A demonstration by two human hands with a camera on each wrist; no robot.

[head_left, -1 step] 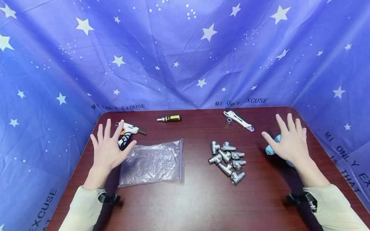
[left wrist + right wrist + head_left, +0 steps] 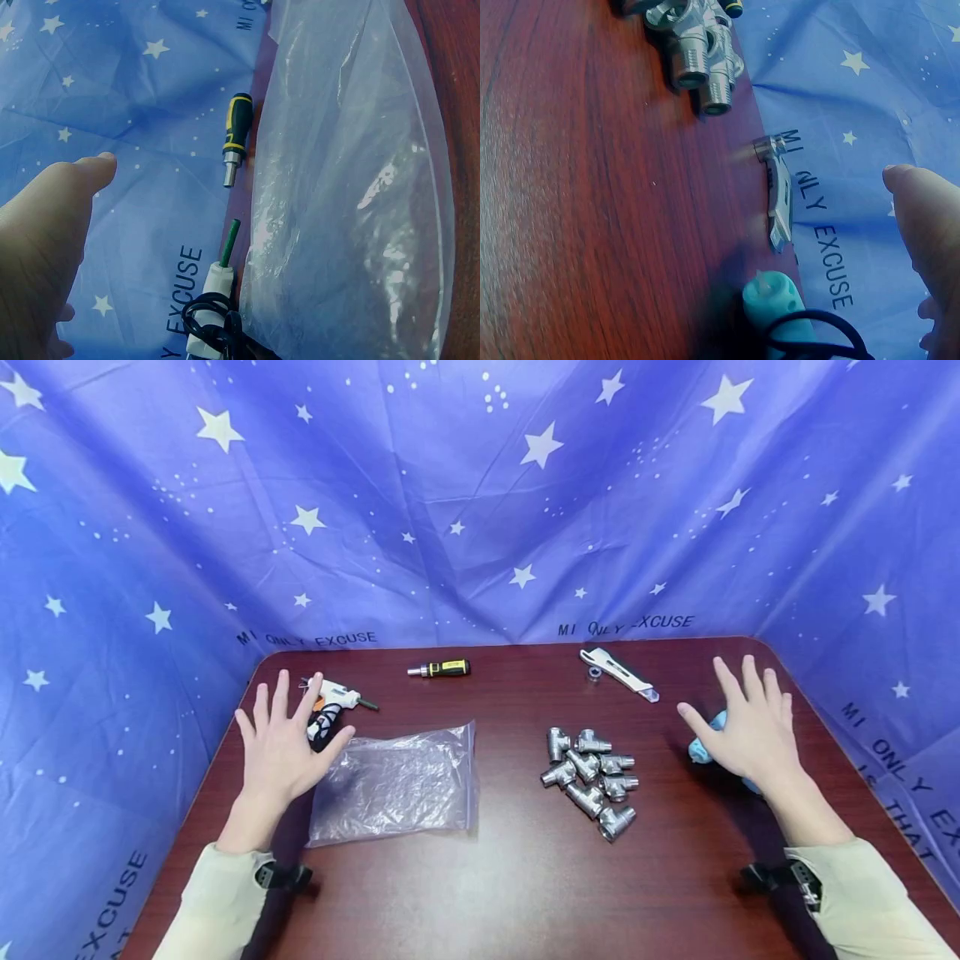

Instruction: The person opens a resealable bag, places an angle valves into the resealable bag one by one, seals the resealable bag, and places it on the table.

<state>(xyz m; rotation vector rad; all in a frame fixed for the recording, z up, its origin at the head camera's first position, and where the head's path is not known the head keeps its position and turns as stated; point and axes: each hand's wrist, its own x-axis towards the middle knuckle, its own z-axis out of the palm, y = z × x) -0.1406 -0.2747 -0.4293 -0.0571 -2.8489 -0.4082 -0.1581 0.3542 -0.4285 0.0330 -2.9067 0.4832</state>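
My left hand [image 2: 281, 743] hovers flat with spread fingers at the table's left, just above a white glue gun [image 2: 335, 697] with a black cord, beside a clear plastic bag [image 2: 397, 781]. The bag [image 2: 352, 187] and glue gun tip [image 2: 223, 259] show in the left wrist view. My right hand [image 2: 750, 727] hovers flat, fingers spread, at the right over a light blue tool [image 2: 701, 747], which shows as a teal nozzle [image 2: 774, 296] in the right wrist view. Neither hand holds anything. A pile of several metal pipe fittings [image 2: 592, 772] lies between them.
A black and yellow screwdriver [image 2: 442, 668] lies at the table's back centre. A white utility knife [image 2: 618, 672] with a small metal ring lies at the back right. Blue star-printed cloth [image 2: 480, 502] walls the dark red table [image 2: 525, 877] on three sides.
My right hand has shifted very slightly left. Everything else is unchanged.
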